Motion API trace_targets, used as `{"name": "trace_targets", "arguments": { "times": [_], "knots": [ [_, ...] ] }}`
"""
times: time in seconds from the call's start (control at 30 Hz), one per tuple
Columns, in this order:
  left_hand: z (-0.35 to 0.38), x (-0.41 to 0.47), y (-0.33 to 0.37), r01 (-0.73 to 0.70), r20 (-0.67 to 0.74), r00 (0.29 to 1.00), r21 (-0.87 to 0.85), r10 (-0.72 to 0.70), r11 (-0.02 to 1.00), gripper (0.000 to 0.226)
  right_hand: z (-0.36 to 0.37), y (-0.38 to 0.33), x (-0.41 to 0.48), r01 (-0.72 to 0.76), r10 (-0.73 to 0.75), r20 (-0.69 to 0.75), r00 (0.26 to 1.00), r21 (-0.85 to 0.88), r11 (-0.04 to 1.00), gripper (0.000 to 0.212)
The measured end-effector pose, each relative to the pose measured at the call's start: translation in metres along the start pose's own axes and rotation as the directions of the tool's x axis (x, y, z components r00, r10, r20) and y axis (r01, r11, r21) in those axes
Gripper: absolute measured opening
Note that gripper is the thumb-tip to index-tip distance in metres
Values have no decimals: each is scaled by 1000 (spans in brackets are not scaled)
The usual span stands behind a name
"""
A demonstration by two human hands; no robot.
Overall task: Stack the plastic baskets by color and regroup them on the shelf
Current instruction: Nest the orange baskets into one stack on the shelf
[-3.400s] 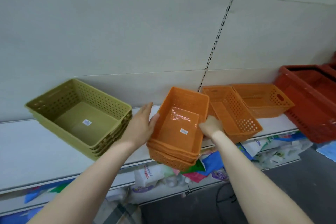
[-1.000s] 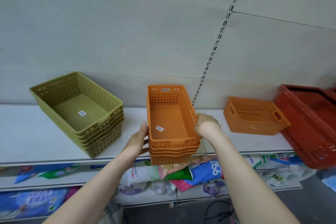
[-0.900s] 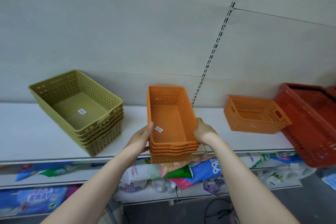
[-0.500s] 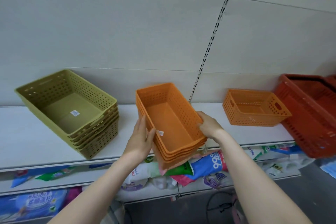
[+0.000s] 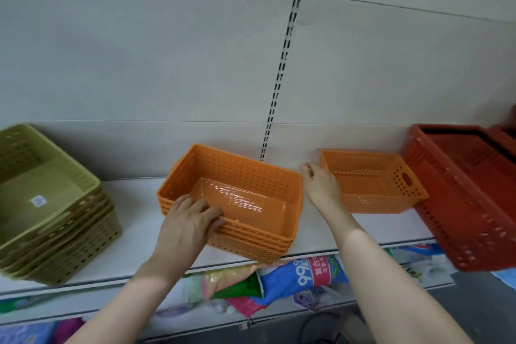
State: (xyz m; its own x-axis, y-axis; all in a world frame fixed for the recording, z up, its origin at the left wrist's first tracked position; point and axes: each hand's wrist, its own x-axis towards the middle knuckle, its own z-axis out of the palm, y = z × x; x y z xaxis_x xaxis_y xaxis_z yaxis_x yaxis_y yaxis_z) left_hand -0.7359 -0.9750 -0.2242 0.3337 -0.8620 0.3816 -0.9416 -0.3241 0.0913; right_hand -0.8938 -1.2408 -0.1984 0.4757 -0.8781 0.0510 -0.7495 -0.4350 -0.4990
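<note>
A stack of several orange baskets [image 5: 251, 176] rests on the white shelf [image 5: 134, 248], turned at an angle. My left hand [image 5: 187, 226] lies on the stack's near-left rim, fingers curled over the edge. My right hand [image 5: 321, 187] is at the stack's right end, fingers spread, between it and a single orange basket [image 5: 374, 190] that stands to the right. A stack of olive-green baskets [image 5: 47, 212] sits at the shelf's left end.
Dark red baskets [image 5: 469, 193] overhang the shelf edge at the right. A slotted upright [image 5: 282, 70] runs down the back panel. Colourful plastic bags [image 5: 279, 279] fill the lower shelf below.
The orange stack went from tilted in both hands at the shelf edge to lying on the shelf, rotated. My right hand has come off it and moved right.
</note>
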Motion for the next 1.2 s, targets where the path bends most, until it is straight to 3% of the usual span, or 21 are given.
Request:
{"name": "trace_targets", "arguments": {
  "times": [0.07, 0.17, 0.43, 0.5, 0.57, 0.63, 0.7, 0.77, 0.87, 0.97, 1.07, 1.13, 1.2],
  "knots": [
    [5, 9, 11, 22, 11, 1000, 44, -22, 999, 37, -9, 37, 13, -66, 63, -34, 997, -119, 991, 37],
    [10, 18, 31, 95, -11, 995, 96, -95, 991, 35, -9, 78, 18, -142, 188, 131, 973, -302, 943, 30],
    [14, 24, 56, 200, -31, 980, 132, -197, 971, 34, -1, 90, -44, 136, -115, 139, 984, -153, 979, 23],
    [14, 23, 56, 190, -36, 982, 137, -187, 972, 33, -1, 96, -57, 134, -120, 119, 986, -121, 984, 23],
    [13, 22, 55, 168, -36, 986, 129, -164, 977, 34, -3, 105, -62, 75, -71, 50, 996, -78, 994, 26],
    [12, 20, 53, 151, -44, 988, 123, -147, 981, 34, -7, 112, -63, -21, 13, -128, 992, -62, 998, 11],
    [12, 20, 52, 145, -41, 989, 119, -142, 982, 33, -12, 116, -59, -203, 189, -242, 952, -33, 979, 49],
    [13, 19, 51, 147, -42, 989, 104, -143, 984, 32, -19, 115, -53, -390, 405, -159, 900, 119, 913, 74],
    [12, 14, 47, 141, -27, 990, 41, -140, 989, 34, -22, 110, -44, -611, 631, 29, 775, 285, 738, 79],
    [12, 5, 33, 119, -20, 993, -54, -120, 991, 44, -26, 115, -43, -607, 646, -22, 763, 319, 728, 61],
    [8, 0, 10, 192, -20, 981, -77, -194, 978, 62, -41, 122, -51, -575, 633, -117, 766, 316, 755, 50],
    [7, -3, 0, 275, -7, 961, -91, -277, 957, 65, -55, 117, -55, -484, 537, -203, 819, 259, 836, 41],
    [7, -10, 0, 412, -32, 903, -212, -428, 886, 58, -74, 103, -58, -366, 416, -303, 858, 209, 907, 40]
  ]
}}
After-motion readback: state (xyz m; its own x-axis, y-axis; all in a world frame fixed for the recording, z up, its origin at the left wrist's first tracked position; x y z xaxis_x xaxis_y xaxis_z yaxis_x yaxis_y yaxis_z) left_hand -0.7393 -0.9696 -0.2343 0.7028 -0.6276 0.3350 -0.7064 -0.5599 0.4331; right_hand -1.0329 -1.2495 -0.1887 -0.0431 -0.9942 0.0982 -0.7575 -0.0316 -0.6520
